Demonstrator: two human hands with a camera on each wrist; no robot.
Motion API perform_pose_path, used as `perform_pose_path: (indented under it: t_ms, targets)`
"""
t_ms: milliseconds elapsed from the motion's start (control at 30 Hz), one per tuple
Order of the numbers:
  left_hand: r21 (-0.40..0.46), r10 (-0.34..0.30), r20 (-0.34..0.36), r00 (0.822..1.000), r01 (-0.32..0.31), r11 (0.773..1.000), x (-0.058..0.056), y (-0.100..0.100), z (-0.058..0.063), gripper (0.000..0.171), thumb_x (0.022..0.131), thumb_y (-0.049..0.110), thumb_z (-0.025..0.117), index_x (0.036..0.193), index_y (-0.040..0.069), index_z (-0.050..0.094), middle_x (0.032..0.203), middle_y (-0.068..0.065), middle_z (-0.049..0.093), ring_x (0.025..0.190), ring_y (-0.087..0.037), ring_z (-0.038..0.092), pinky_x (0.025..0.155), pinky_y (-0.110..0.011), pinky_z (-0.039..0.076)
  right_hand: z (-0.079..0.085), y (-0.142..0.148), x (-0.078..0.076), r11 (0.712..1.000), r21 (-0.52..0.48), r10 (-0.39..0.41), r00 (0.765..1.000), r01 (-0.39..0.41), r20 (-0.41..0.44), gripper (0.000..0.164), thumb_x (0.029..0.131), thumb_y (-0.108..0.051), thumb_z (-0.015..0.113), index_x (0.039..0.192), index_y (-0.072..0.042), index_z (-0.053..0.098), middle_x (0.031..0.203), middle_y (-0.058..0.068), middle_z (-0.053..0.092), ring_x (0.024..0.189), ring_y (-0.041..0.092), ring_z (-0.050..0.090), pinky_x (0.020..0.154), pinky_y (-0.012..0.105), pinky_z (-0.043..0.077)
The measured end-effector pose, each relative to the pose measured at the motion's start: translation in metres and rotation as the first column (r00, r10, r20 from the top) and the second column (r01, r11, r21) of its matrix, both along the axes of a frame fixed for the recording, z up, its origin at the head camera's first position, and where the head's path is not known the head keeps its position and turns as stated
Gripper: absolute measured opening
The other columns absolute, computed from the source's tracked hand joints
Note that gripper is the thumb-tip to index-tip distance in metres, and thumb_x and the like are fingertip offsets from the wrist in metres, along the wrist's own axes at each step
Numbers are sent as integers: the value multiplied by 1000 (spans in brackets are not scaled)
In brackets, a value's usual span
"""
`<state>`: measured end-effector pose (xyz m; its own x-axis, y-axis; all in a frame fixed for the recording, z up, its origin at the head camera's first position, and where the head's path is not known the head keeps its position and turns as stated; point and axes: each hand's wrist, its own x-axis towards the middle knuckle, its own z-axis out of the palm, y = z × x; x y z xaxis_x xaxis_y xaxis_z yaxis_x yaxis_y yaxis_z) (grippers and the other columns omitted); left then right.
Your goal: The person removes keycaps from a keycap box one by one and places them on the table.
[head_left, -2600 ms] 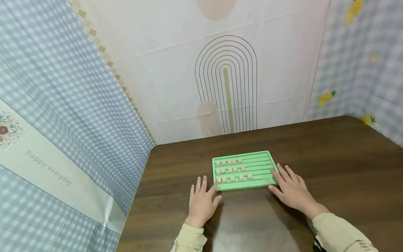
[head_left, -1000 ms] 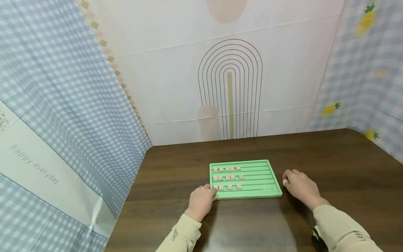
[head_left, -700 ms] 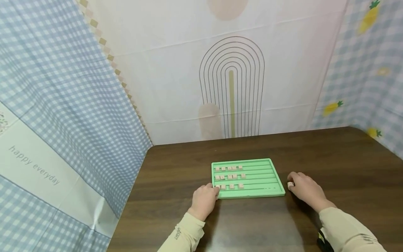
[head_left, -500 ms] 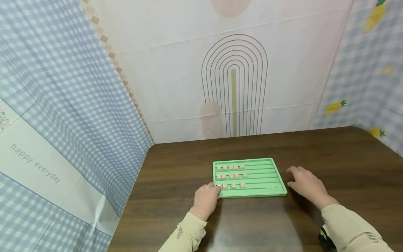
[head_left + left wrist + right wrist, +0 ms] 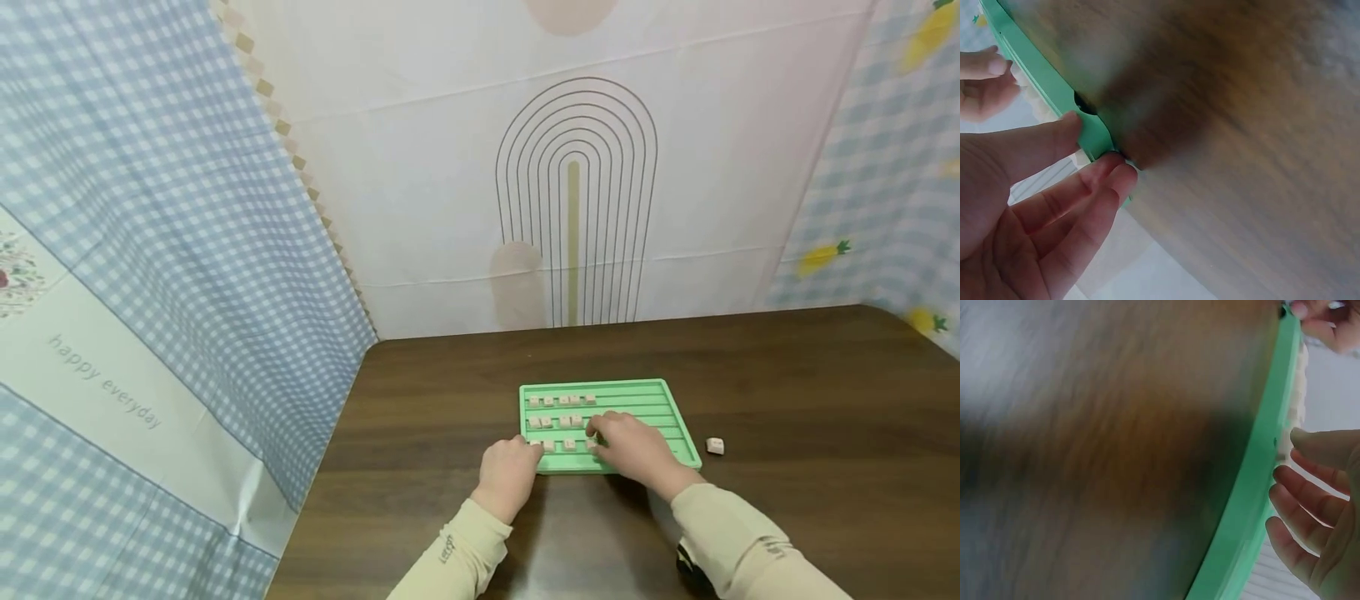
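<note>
A light green ridged board [image 5: 637, 400] lies on the table, with small cream blocks standing in three rows along its grooves. My left hand [image 5: 510, 477] grips its near left corner; in the left wrist view the thumb presses the green rim [image 5: 1041, 75] and the curled fingers lie against its corner. My right hand [image 5: 636, 447] is over the nearest row, fingertips beside its rightmost cream block [image 5: 591, 444]. In the right wrist view the right thumb and fingers [image 5: 1294, 494] are loosely bent and apart, and no clear pinch shows. One marked cream block [image 5: 716, 446] sits on the table right of the board.
The dark wooden table [image 5: 442, 400] extends around the board. A white patterned cloth [image 5: 420, 192] hangs behind it, with a blue checked curtain [image 5: 187, 208] to the left and another checked cloth at the right.
The right hand took the last block from the nearest row, set it on the table right of the board and let go. It has since moved left over the board; the left hand has gripped the corner.
</note>
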<state>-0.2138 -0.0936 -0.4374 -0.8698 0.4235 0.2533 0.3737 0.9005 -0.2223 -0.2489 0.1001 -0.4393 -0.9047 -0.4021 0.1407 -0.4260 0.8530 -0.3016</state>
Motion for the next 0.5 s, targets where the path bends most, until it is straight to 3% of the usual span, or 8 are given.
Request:
perform_pose_path:
  t_ms: [333, 500]
  targets:
    - [-47, 25, 26, 999, -24, 999, -1, 4, -2, 13, 78, 14, 67, 81, 25, 72, 66, 0, 66, 54, -15, 57, 43, -28, 48, -11, -10, 0, 1000, 31, 8, 993, -4, -118, 4, 80, -13, 66, 82, -9, 64, 76, 2, 60, 64, 14, 54, 51, 30, 46]
    - [-32, 17, 14, 1000, -17, 999, -1, 3, -1, 14, 78, 13, 66, 81, 25, 72, 66, 0, 66, 54, -16, 57, 42, -28, 48, -5, -3, -1, 1000, 4, 1, 989, 0, -146, 5, 79, -12, 66, 83, -10, 65, 78, 2, 62, 68, 16, 56, 53, 32, 48]
